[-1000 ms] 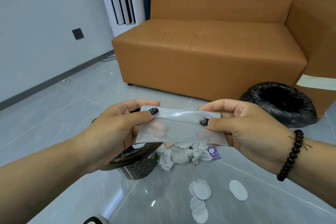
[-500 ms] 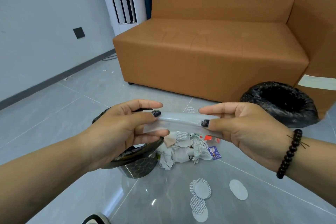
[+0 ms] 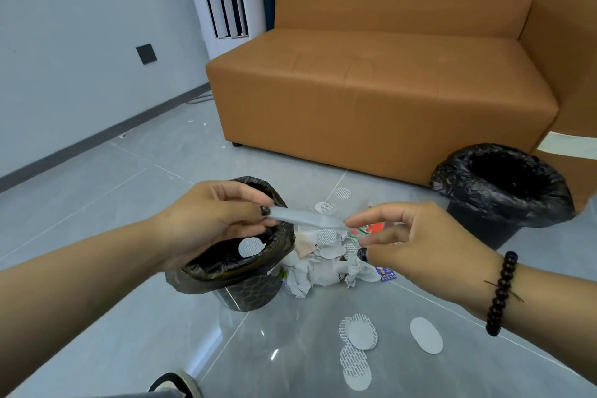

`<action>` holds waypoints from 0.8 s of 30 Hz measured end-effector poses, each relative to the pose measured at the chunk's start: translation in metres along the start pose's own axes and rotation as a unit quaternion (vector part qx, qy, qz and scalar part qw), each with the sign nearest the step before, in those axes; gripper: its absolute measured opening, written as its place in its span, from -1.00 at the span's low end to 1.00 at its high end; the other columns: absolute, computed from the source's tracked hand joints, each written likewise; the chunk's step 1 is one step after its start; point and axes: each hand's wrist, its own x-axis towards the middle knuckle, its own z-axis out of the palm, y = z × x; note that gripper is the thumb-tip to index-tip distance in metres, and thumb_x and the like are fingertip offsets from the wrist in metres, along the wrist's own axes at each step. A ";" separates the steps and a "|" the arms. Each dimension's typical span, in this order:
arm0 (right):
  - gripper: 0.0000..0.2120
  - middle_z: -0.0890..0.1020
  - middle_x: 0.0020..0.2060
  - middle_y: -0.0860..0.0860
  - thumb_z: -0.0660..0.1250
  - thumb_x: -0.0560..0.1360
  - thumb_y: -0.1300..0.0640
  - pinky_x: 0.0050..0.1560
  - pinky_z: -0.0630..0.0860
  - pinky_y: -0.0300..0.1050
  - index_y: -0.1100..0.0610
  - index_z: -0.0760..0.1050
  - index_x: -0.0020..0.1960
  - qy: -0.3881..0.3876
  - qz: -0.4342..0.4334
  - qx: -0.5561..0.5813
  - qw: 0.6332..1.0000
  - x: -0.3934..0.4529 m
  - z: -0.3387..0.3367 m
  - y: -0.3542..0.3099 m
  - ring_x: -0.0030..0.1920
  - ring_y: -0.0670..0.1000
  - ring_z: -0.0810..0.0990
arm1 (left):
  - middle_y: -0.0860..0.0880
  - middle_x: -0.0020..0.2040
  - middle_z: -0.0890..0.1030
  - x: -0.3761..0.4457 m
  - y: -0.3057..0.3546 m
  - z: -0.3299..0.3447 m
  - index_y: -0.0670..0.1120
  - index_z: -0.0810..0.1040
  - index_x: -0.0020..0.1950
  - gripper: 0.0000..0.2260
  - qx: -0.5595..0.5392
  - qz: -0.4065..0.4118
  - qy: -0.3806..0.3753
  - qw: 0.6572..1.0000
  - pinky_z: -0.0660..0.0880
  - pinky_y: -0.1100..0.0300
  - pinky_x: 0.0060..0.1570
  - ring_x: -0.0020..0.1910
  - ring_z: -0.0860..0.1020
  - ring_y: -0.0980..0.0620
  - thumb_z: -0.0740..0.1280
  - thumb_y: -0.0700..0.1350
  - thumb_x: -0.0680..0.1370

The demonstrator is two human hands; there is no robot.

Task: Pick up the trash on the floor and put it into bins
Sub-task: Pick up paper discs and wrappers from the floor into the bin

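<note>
A person crouches over a grey tiled floor (image 3: pixel 97 236) before an orange sofa (image 3: pixel 371 90). The left hand (image 3: pixel 210 223) pinches one end of a folded clear plastic wrapper (image 3: pixel 307 220), held just above the rim of a small bin (image 3: pixel 245 271) lined with a dark bag. The right hand (image 3: pixel 416 245) hangs beside the wrapper's other end, fingers loosely spread; whether they touch it is unclear. A trash pile (image 3: pixel 326 255) of crumpled paper and white discs lies beside the small bin. A second black-lined bin (image 3: pixel 504 191) stands well apart on the right. The step looks like binning the wrapper: next, the left hand lets go over the small bin.
</note>
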 end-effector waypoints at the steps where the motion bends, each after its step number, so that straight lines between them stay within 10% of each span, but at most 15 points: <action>1: -0.66 0.70 -0.23 0.14 0.34 0.38 0.35 -0.25 0.46 -0.08 -0.08 0.63 -0.08 -0.009 0.009 -0.002 1.000 0.001 0.000 0.002 -0.26 0.19 0.58 | -0.28 -0.08 0.68 0.007 -0.003 -0.009 -0.28 0.59 0.00 -0.88 0.030 0.005 0.030 0.999 0.63 0.26 -0.17 -0.19 0.70 0.00 0.34 -0.39 0.50; 12: -0.82 0.54 -0.49 -0.02 0.38 0.40 0.26 -0.02 0.58 0.08 -0.02 0.64 -0.17 -0.042 0.020 -0.028 0.999 0.006 0.002 0.012 -0.31 0.06 0.58 | -0.03 -0.18 0.59 0.065 -0.065 -0.074 -0.11 0.56 -0.08 -0.88 0.511 -0.004 0.159 0.844 0.41 0.32 -0.28 -0.18 0.57 -0.01 0.47 -0.19 0.44; 18: -0.83 0.51 -0.54 -0.39 0.36 0.43 0.24 -0.22 0.54 -0.24 -0.02 0.62 -0.15 -0.053 -0.013 -0.041 0.998 0.010 -0.003 0.019 -0.27 -0.02 0.64 | -0.09 0.41 0.41 0.070 -0.086 -0.076 -0.03 0.32 0.47 -0.53 0.433 -0.105 0.063 0.893 0.51 0.08 0.20 0.05 0.64 -0.04 0.31 -0.13 0.56; 24: -0.83 0.61 -0.37 -0.19 0.35 0.41 0.25 -0.23 0.58 -0.31 0.00 0.61 -0.19 -0.097 0.012 -0.090 0.991 0.029 0.003 0.058 -0.33 -0.19 0.58 | -0.03 0.18 0.57 0.073 -0.093 -0.061 -0.10 0.45 0.32 -0.68 0.402 -0.084 0.047 0.911 0.53 0.20 -0.09 0.00 0.64 0.01 0.31 -0.20 0.56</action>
